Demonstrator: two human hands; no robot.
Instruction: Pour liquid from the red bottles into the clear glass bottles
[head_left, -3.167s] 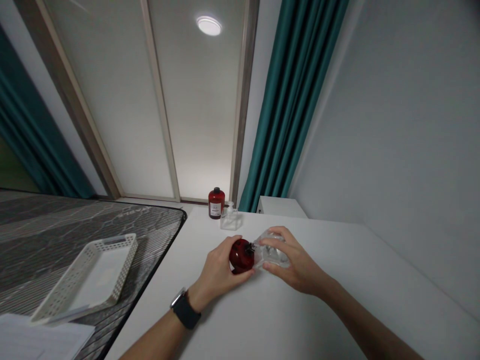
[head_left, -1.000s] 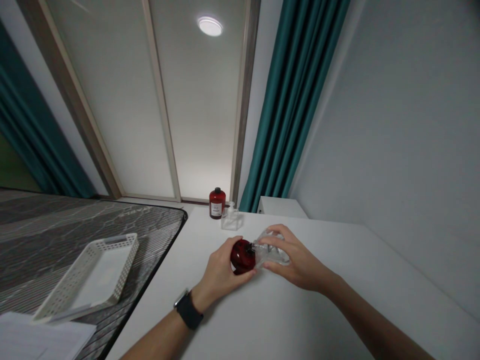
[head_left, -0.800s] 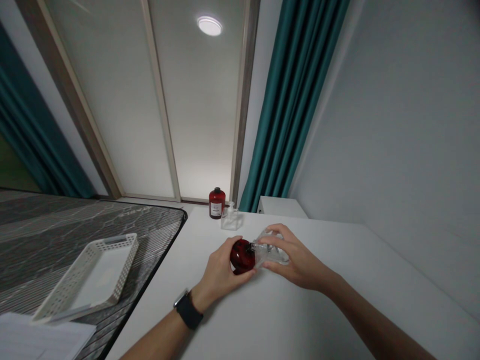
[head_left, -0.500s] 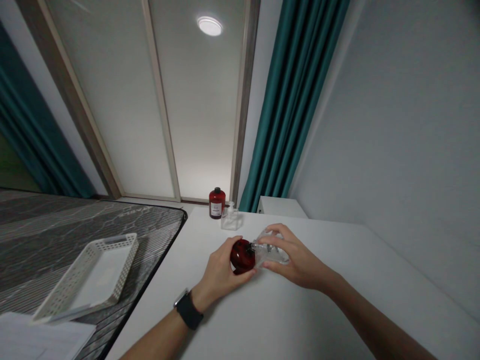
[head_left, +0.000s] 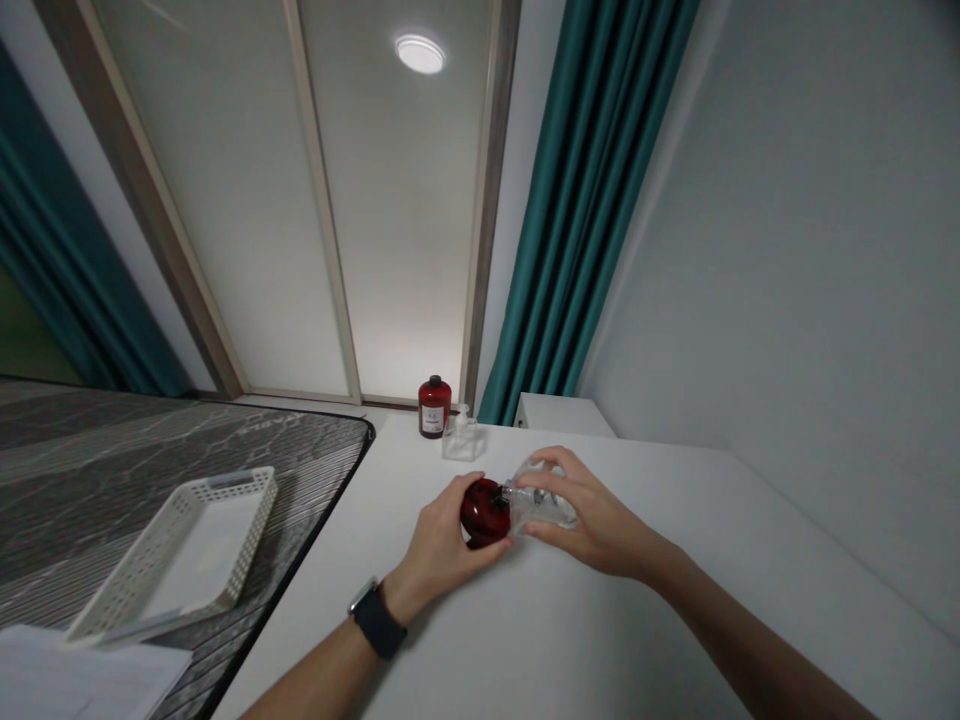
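Observation:
My left hand [head_left: 439, 545], with a dark watch on its wrist, is wrapped round a small dark red round bottle [head_left: 484, 511] lying on its side on the white table [head_left: 570, 640]. My right hand [head_left: 592, 520] grips a clear glass bottle [head_left: 544, 505], also tipped over. The mouths of the two bottles meet between my hands. Both sets of fingers are curled closed on their bottles.
At the far end of the table stand a red bottle with a label [head_left: 433, 406] and a clear glass pump bottle [head_left: 461, 435]. A white perforated basket [head_left: 180, 555] lies on a dark patterned mattress [head_left: 112, 470] to the left, papers [head_left: 82, 680] in front. Teal curtain [head_left: 577, 220] behind.
Almost nothing has changed. Both hands keep the same grip on the two bottles, and the view has shifted only very slightly.

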